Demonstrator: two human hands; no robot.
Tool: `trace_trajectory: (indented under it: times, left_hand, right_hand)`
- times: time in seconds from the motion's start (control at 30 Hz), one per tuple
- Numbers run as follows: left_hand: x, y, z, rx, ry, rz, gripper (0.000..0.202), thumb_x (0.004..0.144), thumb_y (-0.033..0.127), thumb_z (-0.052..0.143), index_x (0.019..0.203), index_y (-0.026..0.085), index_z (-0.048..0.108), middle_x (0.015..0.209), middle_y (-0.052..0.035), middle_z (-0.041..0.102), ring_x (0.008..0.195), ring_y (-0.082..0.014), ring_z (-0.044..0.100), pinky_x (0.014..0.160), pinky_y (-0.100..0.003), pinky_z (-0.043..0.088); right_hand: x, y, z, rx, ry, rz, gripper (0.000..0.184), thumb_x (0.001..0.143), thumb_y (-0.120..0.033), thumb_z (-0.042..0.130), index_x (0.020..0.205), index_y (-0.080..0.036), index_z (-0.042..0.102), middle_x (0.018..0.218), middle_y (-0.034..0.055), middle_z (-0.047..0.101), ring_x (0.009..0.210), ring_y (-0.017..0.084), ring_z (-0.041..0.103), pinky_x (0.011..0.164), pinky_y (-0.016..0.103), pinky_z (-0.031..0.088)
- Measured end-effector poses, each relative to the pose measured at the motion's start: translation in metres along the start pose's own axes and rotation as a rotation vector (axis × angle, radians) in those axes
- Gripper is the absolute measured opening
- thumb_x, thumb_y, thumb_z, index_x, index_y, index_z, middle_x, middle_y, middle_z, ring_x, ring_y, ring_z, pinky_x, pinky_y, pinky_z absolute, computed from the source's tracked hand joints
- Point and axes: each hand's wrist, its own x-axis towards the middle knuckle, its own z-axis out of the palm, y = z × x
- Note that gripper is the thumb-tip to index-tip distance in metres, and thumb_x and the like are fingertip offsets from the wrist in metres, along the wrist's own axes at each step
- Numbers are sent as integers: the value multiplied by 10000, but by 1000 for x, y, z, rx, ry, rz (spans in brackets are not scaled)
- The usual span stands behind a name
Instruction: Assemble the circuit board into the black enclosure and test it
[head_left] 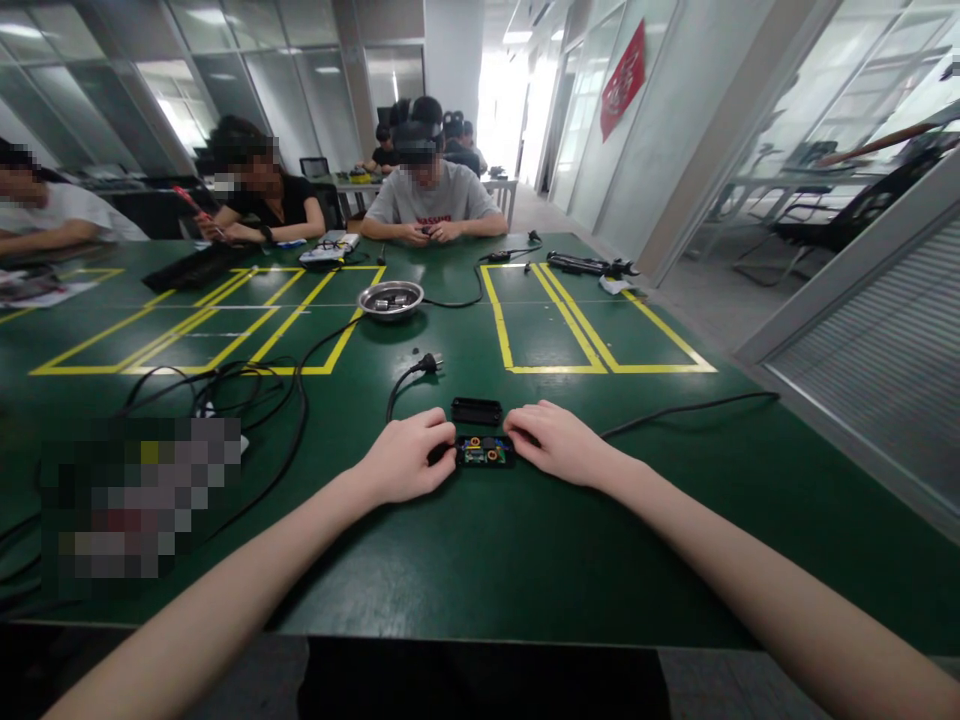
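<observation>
An opened black power adapter [486, 452] lies on the green table in front of me, its circuit board with copper-coloured ring coils facing up. At the adapter's left end, my left hand [411, 455] is closed, thumb and fingers gripping the casing. My right hand [553, 445] pinches the opposite end; its fingertips partly hide the edge there. Just beyond the board rests the other black casing half [477, 411], hollow side up, apart from both hands. A black plug [429, 364] on a cord lies past my left hand. Another black cord [690, 406] runs rightward from behind my right hand.
A metal bowl [391, 300] with small metal parts stands farther back on the green table [465, 570]. Tangled black cables [289, 440] and a blurred-out item [150, 500] lie at left. A folded black tripod [589, 264] is at the back right. Several people sit across the table.
</observation>
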Motion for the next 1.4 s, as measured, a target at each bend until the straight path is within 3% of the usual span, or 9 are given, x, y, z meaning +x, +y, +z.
trace_trajectory:
  times: [0.07,0.17,0.27,0.37,0.5,0.6,0.8,1.03,1.4]
  left_hand:
    - [1,1,1,-2,53,-3,99,891,259,551,895,201,632,965,-54,612,866,-208,610,759,-318,532]
    - [1,-2,4,-30,91,-8,370,836,264,623,1199,193,639,1194,-113,621,1103,-283,606,983,-438,536]
    - [-1,-8,7,-43,45,-3,561,844,332,679,1387,213,600,1433,-161,550,1311,-365,525,1116,-575,446]
    - [-3,-11,11,-55,24,-11,597,882,447,710,1429,237,595,1576,-181,474,1423,-398,456,1165,-629,373]
    - [-3,-9,12,-102,31,8,547,868,423,760,1363,228,633,1547,-188,535,1429,-370,495,1168,-594,394]
    - [-2,-7,11,-145,53,16,473,851,376,784,1289,233,678,1507,-175,579,1381,-357,557,1149,-576,431]
    - [-2,-7,11,-308,125,34,468,831,274,792,1279,238,660,1466,-128,592,1301,-296,628,1125,-483,512]
    - [-1,-4,11,-464,131,28,659,838,212,782,1447,260,535,1390,-104,594,1182,-241,648,1012,-418,592]
    - [-2,-5,13,-437,139,37,633,835,208,792,1428,255,575,1374,-110,607,1248,-270,627,1078,-472,551]
  right_hand:
    - [0,0,1,16,14,7,121,911,-146,557,812,-210,581,764,10,637,725,170,588,740,302,393]
    - [0,3,3,50,66,29,84,905,-177,589,961,-203,646,803,8,648,726,168,592,768,310,429]
    - [-2,7,7,97,135,51,366,930,-222,597,1292,-178,626,946,58,682,841,211,637,833,367,497]
    - [-2,12,14,132,162,37,385,966,-251,582,1340,-181,644,1117,123,677,1024,262,650,935,450,529]
    - [-1,13,17,237,194,8,217,974,-252,600,1132,-219,744,1248,127,675,1188,279,631,1057,504,510]
    - [-2,9,13,346,186,38,133,942,-237,635,996,-218,755,1242,108,703,1111,252,681,1009,464,554]
    - [-3,7,13,600,227,214,349,869,-243,674,1216,-200,679,1055,76,741,768,165,698,721,339,620]
    - [-1,8,12,630,167,239,265,869,-318,684,1061,-162,776,870,53,736,737,169,650,715,336,582]
    - [-2,-2,10,783,235,103,183,868,-336,720,983,-199,759,1020,64,724,836,173,703,790,338,617]
